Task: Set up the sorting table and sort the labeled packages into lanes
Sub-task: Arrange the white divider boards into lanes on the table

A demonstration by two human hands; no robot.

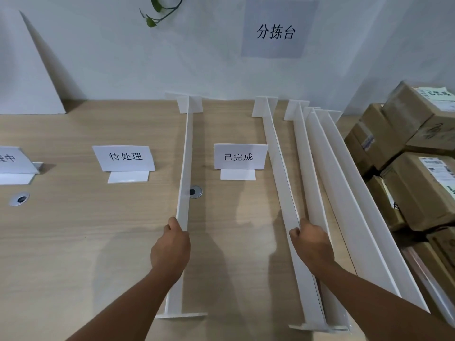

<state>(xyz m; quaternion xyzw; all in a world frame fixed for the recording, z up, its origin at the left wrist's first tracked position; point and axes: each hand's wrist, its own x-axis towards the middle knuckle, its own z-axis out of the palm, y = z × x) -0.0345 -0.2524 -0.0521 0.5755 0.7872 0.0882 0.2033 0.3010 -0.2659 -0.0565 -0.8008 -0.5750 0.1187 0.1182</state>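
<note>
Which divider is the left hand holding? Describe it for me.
On the wooden table, look between the 待处理 sign and the 已完成 sign. One long white divider runs there, gripped by the left hand. Unlike the dividers bunched by the cardboard boxes, it stands alone.

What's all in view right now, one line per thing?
table: one, light wood, under everything
dividers: at least five, white; one centre, one right of it, rest bunched far right
cards: three, white, standing mid-table, leftmost cut off
wall sign: one, grey, top right
boxes: several, brown, stacked at right edge
grommets: two, silver, in the tabletop
board: one, white, leaning on wall, left
plant: one sprig, green, top
left hand: grips centre divider
right hand: grips the next divider
</note>
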